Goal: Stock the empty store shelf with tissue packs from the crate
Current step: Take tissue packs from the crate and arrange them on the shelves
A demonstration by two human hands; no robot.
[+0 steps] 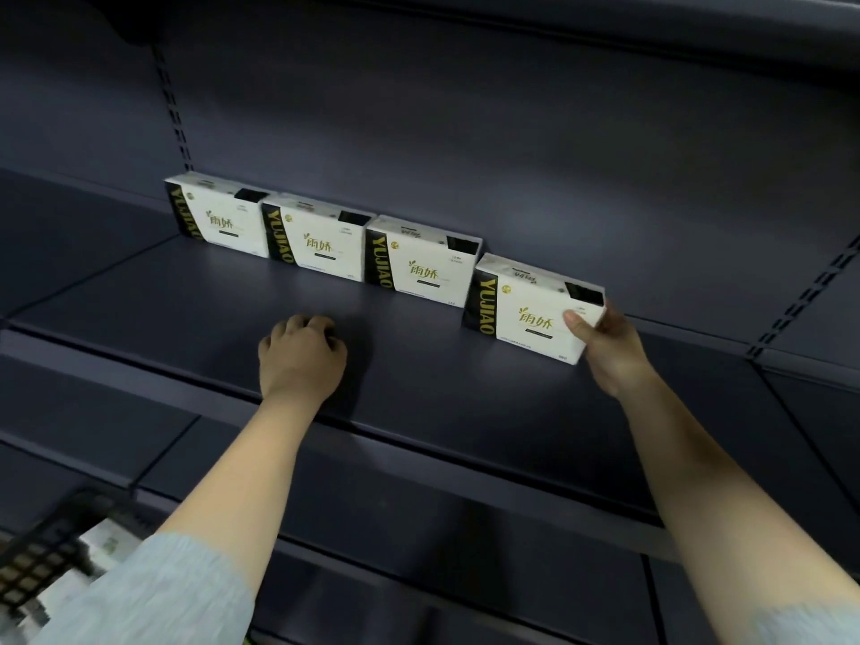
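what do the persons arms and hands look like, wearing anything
Both forearms are bare, with the left hand and right hand ungloved. No watch, ring or bracelet shows on either. Each arm has a loose light blue-grey sleeve: the left sleeve is pushed up near the elbow, and only the edge of the right sleeve shows at the frame's bottom corner.

White tissue packs [421, 260] with black-and-gold side bands, dark blue-grey shelf [232, 309], pale blue sleeve [153, 593]

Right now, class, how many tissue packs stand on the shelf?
4, in one row: left, second, third, and the rightmost, gripped by the right hand. More may be in the crate.
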